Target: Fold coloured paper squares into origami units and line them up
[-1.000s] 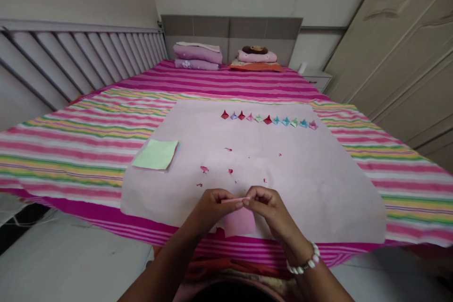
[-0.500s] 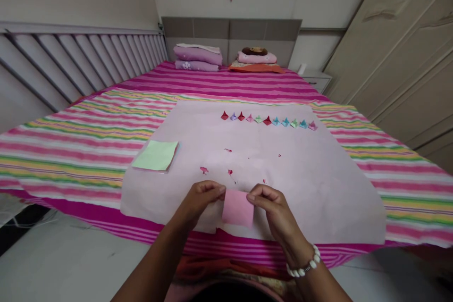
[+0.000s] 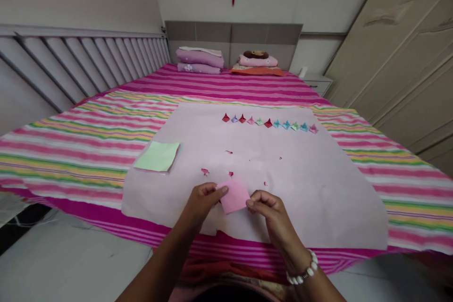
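A small pink square of paper is held up between my two hands, turned so that one corner points upward. My left hand pinches its left side, thumb on top. At its lower right corner my right hand, with a white bead bracelet on the wrist, grips the edge between thumb and fingers. Beneath lies a large pale sheet. Beyond the hands, several small folded paper pieces in red, purple, pink, green and blue stand in a row. A stack of square paper, light green on top, lies to the left.
Torn red holes or scraps dot the sheet before my hands. The sheet lies on a bed with a striped cover. Folded bedding sits by the headboard. A slatted rail runs along the left.
The pink paper has been turned from square-on to a tilted, corner-up position. My left hand now holds its left side and my right hand has shifted to its lower right corner.
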Motion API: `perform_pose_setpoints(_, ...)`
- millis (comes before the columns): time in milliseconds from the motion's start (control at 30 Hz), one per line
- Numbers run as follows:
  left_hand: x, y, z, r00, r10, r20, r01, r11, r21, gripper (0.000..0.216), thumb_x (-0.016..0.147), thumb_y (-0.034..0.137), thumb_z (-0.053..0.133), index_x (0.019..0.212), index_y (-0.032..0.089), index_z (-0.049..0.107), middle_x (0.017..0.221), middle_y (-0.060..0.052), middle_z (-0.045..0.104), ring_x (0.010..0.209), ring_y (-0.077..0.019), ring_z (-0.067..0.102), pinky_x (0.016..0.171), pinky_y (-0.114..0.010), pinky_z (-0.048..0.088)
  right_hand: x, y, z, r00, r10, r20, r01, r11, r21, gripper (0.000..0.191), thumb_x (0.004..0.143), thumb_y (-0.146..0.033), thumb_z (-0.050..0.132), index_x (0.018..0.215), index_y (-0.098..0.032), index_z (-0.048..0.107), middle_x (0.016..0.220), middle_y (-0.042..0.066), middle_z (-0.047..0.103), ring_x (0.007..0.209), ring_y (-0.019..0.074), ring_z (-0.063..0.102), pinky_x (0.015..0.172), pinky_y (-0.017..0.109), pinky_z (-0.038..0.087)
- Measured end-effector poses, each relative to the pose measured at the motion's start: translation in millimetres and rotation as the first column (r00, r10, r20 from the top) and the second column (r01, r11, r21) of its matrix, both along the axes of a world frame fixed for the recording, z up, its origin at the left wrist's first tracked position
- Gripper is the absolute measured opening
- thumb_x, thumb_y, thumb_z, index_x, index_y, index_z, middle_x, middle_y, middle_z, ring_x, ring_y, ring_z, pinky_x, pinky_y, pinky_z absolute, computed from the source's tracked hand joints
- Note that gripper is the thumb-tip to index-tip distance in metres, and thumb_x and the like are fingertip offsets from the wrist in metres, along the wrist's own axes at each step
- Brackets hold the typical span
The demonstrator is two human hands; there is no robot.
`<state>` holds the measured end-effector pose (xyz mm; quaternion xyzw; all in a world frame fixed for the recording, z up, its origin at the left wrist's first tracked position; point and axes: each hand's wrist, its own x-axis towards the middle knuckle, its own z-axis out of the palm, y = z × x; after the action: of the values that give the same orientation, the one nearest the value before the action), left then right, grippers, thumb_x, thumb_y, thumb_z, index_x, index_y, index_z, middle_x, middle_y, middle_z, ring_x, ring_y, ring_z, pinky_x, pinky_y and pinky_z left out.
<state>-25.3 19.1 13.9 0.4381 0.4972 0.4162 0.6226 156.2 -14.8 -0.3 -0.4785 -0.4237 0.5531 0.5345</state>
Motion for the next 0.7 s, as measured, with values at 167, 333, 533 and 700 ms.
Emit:
perform_pose_setpoints(167,-4,4,12.9,0.999,0.035,-0.031,-0.03,0.988,0.152,0.026,0.071,0.037,0.071,0.061,0.014,0.063,0.057,0.003,0.054,0.059,-0.0101,0.046,0.058,-0.022,0.036,-7,-4,-0.3,0.981,0.182,-0.061,-0.186,0.981,-0.054,0.018,0.067,-0.028,0.074,0.057,-0.017,0.063,0.054,-0.003,0.055,0.053,0.011,0.045,0.053,0.024,0.033)
perform_pose_setpoints(333,2,-3,19.2,0.993,-0.091,-0.074,0.105,0.974,0.201,0.021,0.072,0.033,0.07,0.065,0.014,0.066,0.061,0.001,0.058,0.061,-0.0109,0.051,0.059,-0.023,0.04,-11,-5,6.6,0.947,0.269,-0.177,-0.283,0.957,-0.058,0.019,0.067,-0.031,0.077,0.079,-0.018,0.073,0.066,0.0,0.066,0.062,0.015,0.057,0.063,0.028,0.043)
perform_pose_setpoints(533,11,-10,10.3,0.986,-0.077,0.147,0.041,0.971,0.233,0.053,0.058,0.016,0.081,0.102,0.021,0.053,0.1,-0.003,0.064,0.08,-0.0149,0.064,0.071,-0.027,0.05,-13,-1,3.9,0.991,-0.004,-0.134,-0.001,0.999,-0.039,0.019,0.061,-0.031,0.081,0.067,-0.015,0.072,0.051,-0.003,0.056,0.047,0.008,0.039,0.046,0.022,0.03)
perform_pose_setpoints(700,13,-15,6.3,0.988,-0.087,0.124,0.038,0.936,0.349,0.032,0.068,0.014,0.073,0.087,0.021,0.048,0.112,-0.005,0.062,0.09,-0.0166,0.065,0.079,-0.029,0.05,-16,-2,3.7,0.986,-0.066,-0.151,0.059,0.997,-0.052,0.022,0.062,-0.032,0.081,0.068,-0.015,0.068,0.045,-0.007,0.046,0.041,0.0053,0.031,0.043,0.021,0.021)
